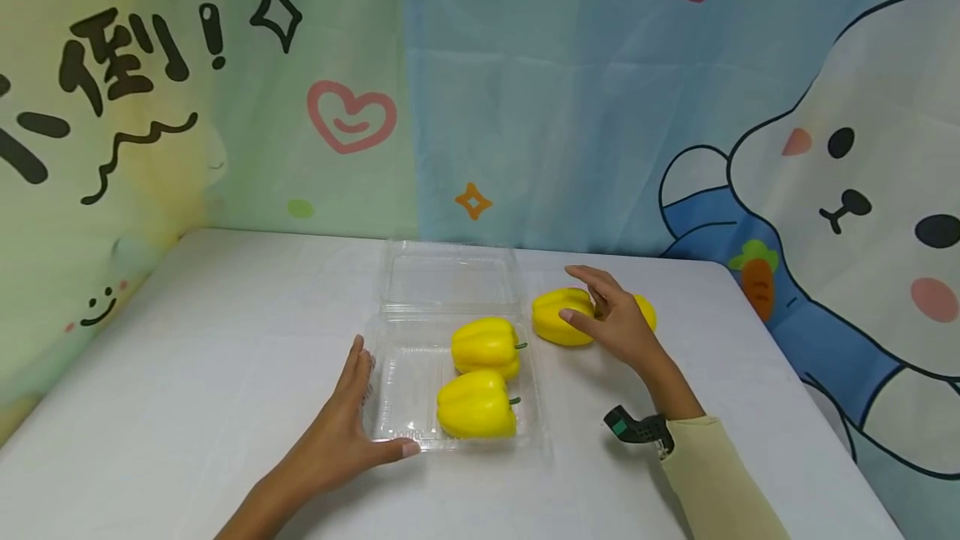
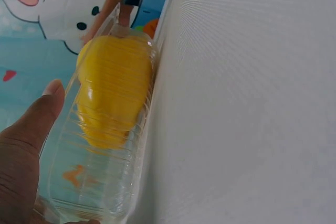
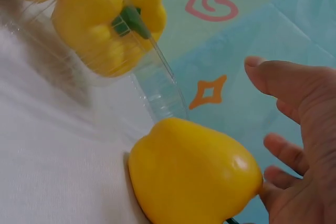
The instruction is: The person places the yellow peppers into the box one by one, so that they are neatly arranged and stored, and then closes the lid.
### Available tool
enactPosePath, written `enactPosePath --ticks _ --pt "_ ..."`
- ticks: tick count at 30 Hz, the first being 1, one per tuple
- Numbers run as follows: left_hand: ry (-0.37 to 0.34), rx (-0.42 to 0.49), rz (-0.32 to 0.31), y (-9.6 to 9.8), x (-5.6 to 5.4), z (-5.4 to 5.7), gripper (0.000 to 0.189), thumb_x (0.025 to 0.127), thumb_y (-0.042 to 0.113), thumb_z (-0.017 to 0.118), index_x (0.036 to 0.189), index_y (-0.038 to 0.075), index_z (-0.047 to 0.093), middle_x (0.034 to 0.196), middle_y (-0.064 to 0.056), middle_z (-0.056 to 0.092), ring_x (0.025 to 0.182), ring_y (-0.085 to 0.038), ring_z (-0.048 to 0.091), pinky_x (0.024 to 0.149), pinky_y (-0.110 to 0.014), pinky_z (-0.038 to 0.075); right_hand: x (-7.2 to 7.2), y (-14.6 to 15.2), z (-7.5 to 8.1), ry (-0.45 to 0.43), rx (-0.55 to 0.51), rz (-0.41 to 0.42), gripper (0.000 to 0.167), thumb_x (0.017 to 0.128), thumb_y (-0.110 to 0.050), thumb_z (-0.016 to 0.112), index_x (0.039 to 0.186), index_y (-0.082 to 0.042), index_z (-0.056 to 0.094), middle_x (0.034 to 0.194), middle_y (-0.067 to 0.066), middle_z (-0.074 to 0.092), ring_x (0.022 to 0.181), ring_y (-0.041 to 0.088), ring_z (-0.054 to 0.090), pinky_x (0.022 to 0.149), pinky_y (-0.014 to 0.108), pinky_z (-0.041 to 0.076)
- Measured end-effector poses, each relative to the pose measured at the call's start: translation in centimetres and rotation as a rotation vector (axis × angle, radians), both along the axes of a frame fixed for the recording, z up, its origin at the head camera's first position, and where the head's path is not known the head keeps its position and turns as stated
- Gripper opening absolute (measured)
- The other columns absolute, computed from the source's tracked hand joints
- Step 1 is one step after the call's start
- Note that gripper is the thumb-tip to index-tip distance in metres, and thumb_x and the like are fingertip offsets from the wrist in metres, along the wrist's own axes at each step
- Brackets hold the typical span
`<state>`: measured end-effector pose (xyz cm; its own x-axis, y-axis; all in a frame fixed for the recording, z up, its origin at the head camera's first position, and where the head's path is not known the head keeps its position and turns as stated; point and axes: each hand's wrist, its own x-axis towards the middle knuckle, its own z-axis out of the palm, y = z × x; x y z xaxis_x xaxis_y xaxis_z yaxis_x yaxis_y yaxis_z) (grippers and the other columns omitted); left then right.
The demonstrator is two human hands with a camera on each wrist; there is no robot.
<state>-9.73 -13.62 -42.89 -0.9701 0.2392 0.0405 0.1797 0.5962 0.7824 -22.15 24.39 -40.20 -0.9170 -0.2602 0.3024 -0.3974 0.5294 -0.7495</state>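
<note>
The right hand point(image 1: 621, 325) is presenting a wide, unfilled grip, thumb and fingers spread. The nearest loose yellow bell pepper point(image 1: 557, 317) is lying on the white tabletop point(image 1: 247, 340), immediately left of this grip and just right of the clear clamshell container point(image 1: 408, 394). Its long axis appears to be running crosswise, toward the palm; fingertip contact cannot be confirmed. The left hand point(image 1: 337, 432) is resting farther away, extended along the container's left side.
</note>
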Motion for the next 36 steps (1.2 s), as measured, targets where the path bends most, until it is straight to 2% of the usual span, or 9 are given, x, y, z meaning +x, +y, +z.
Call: enactPosePath --ticks 8,16,19,23,26,36 --pt "0.01 -0.012 0.001 0.04 0.1 0.04 0.132 0.065 0.057 0.084 0.154 -0.002 0.006 0.162 -0.008 -0.008 0.142 -0.036 0.023 0.109 -0.056 0.025 -0.26 0.18 -0.47 -0.122 0.028 0.006 0.077 0.085 -0.025 0.078 0.151 -0.02 0.037 0.157 0.012 0.023 0.142 0.034 0.023 0.111 0.054 0.024" --pt "0.012 -0.006 0.0 -0.02 0.08 -0.08 0.132 0.065 0.057 0.084 0.154 -0.003 0.007 0.162 -0.006 -0.009 0.143 -0.036 0.021 0.109 -0.056 0.025 -0.41 0.32 -0.64 -0.194 0.105 0.034 0.086 0.085 -0.029 0.077 0.155 -0.024 0.027 0.16 0.014 0.016 0.14 0.04 0.024 0.109 0.062 0.021" --pt "0.012 -0.003 0.0 -0.03 0.06 -0.12 0.132 0.065 0.058 0.084 0.154 -0.003 0.007 0.162 -0.005 -0.009 0.143 -0.036 0.019 0.109 -0.056 0.024 -0.39 0.38 -0.63 -0.229 0.129 0.034 0.086 0.085 -0.031 0.076 0.155 -0.023 0.027 0.158 0.015 0.021 0.139 0.038 0.027 0.109 0.063 0.021" --pt "0.011 -0.002 0.001 -0.03 0.03 -0.13 0.133 0.064 0.059 0.084 0.154 -0.002 0.007 0.162 -0.006 -0.009 0.143 -0.035 0.019 0.11 -0.056 0.024 -0.36 0.37 -0.72 -0.218 0.201 0.029 0.073 0.087 -0.031 0.074 0.149 -0.014 0.04 0.152 0.014 0.034 0.136 0.036 0.034 0.109 0.059 0.025" --pt "0.009 -0.003 0.002 -0.01 0.02 -0.11 0.133 0.064 0.058 0.084 0.154 -0.002 0.007 0.162 -0.007 -0.008 0.143 -0.035 0.019 0.11 -0.056 0.023 -0.47 0.27 -0.87 -0.175 0.242 0.029 0.064 0.088 -0.03 0.073 0.143 -0.008 0.049 0.147 0.015 0.039 0.132 0.036 0.039 0.108 0.057 0.03" --pt "0.004 -0.005 0.005 0.03 0.02 0.04 0.133 0.064 0.056 0.085 0.154 -0.002 0.006 0.162 -0.008 -0.008 0.143 -0.035 0.019 0.11 -0.056 0.023 -0.4 0.11 -0.77 -0.146 0.264 0.009 0.064 0.087 -0.03 0.075 0.141 -0.006 0.051 0.144 0.016 0.042 0.128 0.036 0.043 0.106 0.056 0.033"
